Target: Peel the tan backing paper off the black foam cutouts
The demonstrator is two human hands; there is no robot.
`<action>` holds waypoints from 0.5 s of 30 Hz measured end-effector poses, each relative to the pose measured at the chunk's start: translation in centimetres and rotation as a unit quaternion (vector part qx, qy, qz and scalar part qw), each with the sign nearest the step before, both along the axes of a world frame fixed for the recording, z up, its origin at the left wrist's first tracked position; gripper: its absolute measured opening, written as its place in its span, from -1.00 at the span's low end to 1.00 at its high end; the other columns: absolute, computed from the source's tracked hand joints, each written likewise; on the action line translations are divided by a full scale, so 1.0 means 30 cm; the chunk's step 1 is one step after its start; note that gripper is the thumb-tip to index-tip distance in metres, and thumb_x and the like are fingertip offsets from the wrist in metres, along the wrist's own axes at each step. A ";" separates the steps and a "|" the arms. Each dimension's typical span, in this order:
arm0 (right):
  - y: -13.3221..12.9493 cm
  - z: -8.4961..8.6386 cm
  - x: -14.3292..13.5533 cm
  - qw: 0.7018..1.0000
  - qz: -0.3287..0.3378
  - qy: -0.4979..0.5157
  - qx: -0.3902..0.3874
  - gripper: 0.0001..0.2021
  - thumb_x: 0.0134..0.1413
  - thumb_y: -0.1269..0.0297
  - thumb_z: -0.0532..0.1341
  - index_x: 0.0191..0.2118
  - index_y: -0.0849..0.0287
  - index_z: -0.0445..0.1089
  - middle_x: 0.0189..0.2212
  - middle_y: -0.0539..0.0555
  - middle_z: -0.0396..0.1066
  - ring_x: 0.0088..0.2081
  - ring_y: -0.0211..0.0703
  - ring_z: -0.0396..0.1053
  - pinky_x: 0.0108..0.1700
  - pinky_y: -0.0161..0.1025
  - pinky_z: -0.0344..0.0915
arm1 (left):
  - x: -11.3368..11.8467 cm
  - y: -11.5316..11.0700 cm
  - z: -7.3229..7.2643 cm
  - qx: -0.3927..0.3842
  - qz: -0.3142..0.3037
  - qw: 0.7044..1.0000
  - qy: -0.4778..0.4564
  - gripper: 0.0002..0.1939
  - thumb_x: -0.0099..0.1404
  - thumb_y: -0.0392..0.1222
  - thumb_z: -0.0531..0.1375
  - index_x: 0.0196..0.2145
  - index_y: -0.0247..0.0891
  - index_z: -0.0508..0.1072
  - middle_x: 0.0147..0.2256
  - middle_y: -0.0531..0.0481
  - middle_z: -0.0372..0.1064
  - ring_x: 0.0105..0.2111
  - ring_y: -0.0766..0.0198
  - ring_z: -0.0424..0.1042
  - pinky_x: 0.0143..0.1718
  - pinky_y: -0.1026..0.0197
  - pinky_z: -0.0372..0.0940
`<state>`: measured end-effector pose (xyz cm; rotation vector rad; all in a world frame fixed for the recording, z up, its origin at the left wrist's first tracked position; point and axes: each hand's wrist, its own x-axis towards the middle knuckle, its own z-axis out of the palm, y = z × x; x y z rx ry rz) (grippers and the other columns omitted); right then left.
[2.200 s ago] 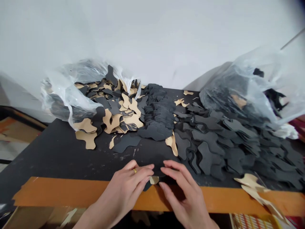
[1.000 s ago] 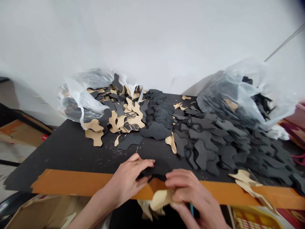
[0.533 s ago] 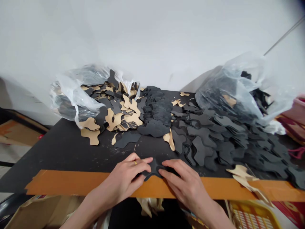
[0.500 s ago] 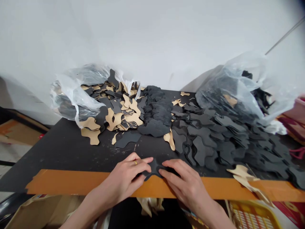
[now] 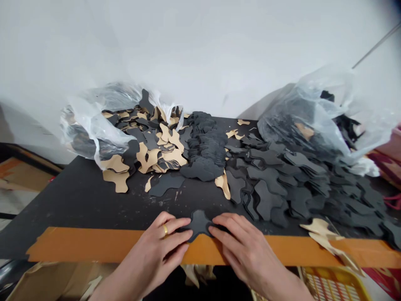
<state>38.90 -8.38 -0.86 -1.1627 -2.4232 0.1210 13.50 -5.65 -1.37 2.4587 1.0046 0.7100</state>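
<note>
A small dark-grey cut-out piece [image 5: 199, 223] with wavy edges lies at the front of the black table, partly over the orange tape strip [image 5: 90, 244]. My left hand [image 5: 166, 240], with a ring on one finger, grips its left end with the fingertips. At the other end my right hand [image 5: 242, 238] holds the piece between its fingers. Both ends are hidden under my fingertips. Beyond the hands runs a row of stacked black cut-out pieces [image 5: 205, 146]. One loose dark piece [image 5: 166, 184] lies left of the row's near end.
Tan backing papers [image 5: 163, 154] and dark pieces spill from a clear plastic bag [image 5: 103, 125] at the left. Many dark pieces [image 5: 272, 184] are heaped to the right, before another plastic bag [image 5: 310, 113]. A yellow basket [image 5: 335, 284] sits below the table edge.
My left fingers have shifted left, towards the piece's end, so more of its middle shows. The right hand stays at its end. The view has moved slightly.
</note>
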 end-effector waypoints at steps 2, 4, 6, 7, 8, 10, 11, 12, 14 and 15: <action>-0.007 0.000 -0.007 1.000 -0.016 0.014 -0.017 -0.74 0.26 0.45 0.11 0.02 0.19 0.39 -0.01 0.23 0.38 0.01 0.02 0.35 0.00 -0.01 0.40 | 0.004 -0.027 -0.017 0.018 0.040 0.999 -0.002 -0.74 0.34 -0.39 0.16 -0.08 -0.17 0.54 -0.02 -0.11 0.49 -0.10 0.14 0.40 -0.13 0.11 0.44; -0.011 -0.012 -0.020 0.998 -0.036 0.040 -0.022 -0.78 0.27 0.41 0.14 0.00 0.16 0.39 -0.01 0.22 0.36 0.02 0.03 0.33 0.01 0.01 0.39 | 0.014 -0.042 -0.030 0.035 0.072 0.997 -0.016 -0.76 0.35 -0.38 0.15 -0.13 -0.16 0.54 -0.07 -0.09 0.50 -0.14 0.14 0.41 -0.19 0.14 0.45; -0.010 -0.031 -0.038 0.996 -0.058 0.064 -0.017 -0.83 0.27 0.42 0.15 -0.06 0.14 0.38 -0.04 0.20 0.36 -0.01 0.02 0.34 -0.02 0.00 0.39 | 0.027 -0.046 -0.035 0.042 0.100 0.994 -0.033 -0.77 0.34 -0.39 0.14 -0.19 -0.15 0.55 -0.12 -0.07 0.51 -0.18 0.15 0.40 -0.23 0.17 0.44; -0.009 -0.041 -0.047 0.995 -0.068 0.073 -0.017 -0.85 0.26 0.43 0.15 -0.10 0.14 0.38 -0.07 0.19 0.36 -0.03 0.02 0.34 -0.03 0.00 0.40 | 0.033 -0.045 -0.036 0.040 0.109 0.992 -0.038 -0.77 0.33 -0.40 0.14 -0.22 -0.15 0.54 -0.14 -0.06 0.51 -0.19 0.16 0.40 -0.24 0.18 0.43; -0.008 -0.047 -0.056 0.993 -0.078 0.081 -0.021 -0.87 0.25 0.45 0.14 -0.14 0.14 0.37 -0.09 0.19 0.36 -0.05 0.02 0.34 -0.05 0.00 0.40 | 0.038 -0.043 -0.035 0.036 0.116 0.992 -0.040 -0.78 0.32 -0.40 0.14 -0.26 -0.14 0.54 -0.16 -0.06 0.50 -0.20 0.16 0.40 -0.25 0.18 0.43; -0.006 -0.052 -0.070 0.990 -0.093 0.098 -0.042 -0.89 0.23 0.47 0.14 -0.19 0.13 0.33 -0.13 0.17 0.34 -0.09 0.01 0.34 -0.08 -0.02 0.40 | 0.045 -0.037 -0.030 0.022 0.123 0.991 -0.041 -0.79 0.31 -0.41 0.13 -0.31 -0.15 0.52 -0.19 -0.06 0.48 -0.21 0.17 0.40 -0.26 0.19 0.41; -0.004 -0.049 -0.075 0.988 -0.097 0.108 -0.059 -0.88 0.21 0.48 0.14 -0.20 0.13 0.31 -0.14 0.17 0.33 -0.10 0.00 0.34 -0.09 -0.03 0.40 | 0.047 -0.035 -0.027 0.013 0.124 0.991 -0.040 -0.79 0.29 -0.42 0.13 -0.34 -0.16 0.51 -0.20 -0.06 0.46 -0.21 0.17 0.40 -0.26 0.19 0.40; -0.003 -0.044 -0.080 0.985 -0.101 0.119 -0.078 -0.86 0.19 0.51 0.13 -0.19 0.13 0.29 -0.15 0.16 0.31 -0.10 -0.01 0.34 -0.09 -0.06 0.41 | 0.048 -0.034 -0.024 0.004 0.123 0.992 -0.041 -0.79 0.28 -0.42 0.13 -0.36 -0.16 0.49 -0.21 -0.06 0.45 -0.21 0.17 0.40 -0.26 0.19 0.39; -0.001 -0.029 -0.090 0.977 -0.106 0.143 -0.121 -0.80 0.15 0.55 0.11 -0.18 0.12 0.26 -0.16 0.13 0.28 -0.13 -0.08 0.35 -0.11 -0.14 0.41 | 0.048 -0.036 -0.017 -0.016 0.122 0.991 -0.043 -0.81 0.25 -0.43 0.14 -0.36 -0.17 0.47 -0.22 -0.05 0.43 -0.21 0.18 0.41 -0.24 0.20 0.38; 0.000 -0.022 -0.096 0.971 -0.106 0.155 -0.145 -0.79 0.13 0.57 0.10 -0.18 0.11 0.25 -0.17 0.11 0.27 -0.16 -0.12 0.36 -0.13 -0.20 0.42 | 0.047 -0.039 -0.015 -0.029 0.119 0.991 -0.046 -0.82 0.25 -0.42 0.14 -0.36 -0.17 0.46 -0.23 -0.03 0.42 -0.22 0.20 0.42 -0.24 0.22 0.37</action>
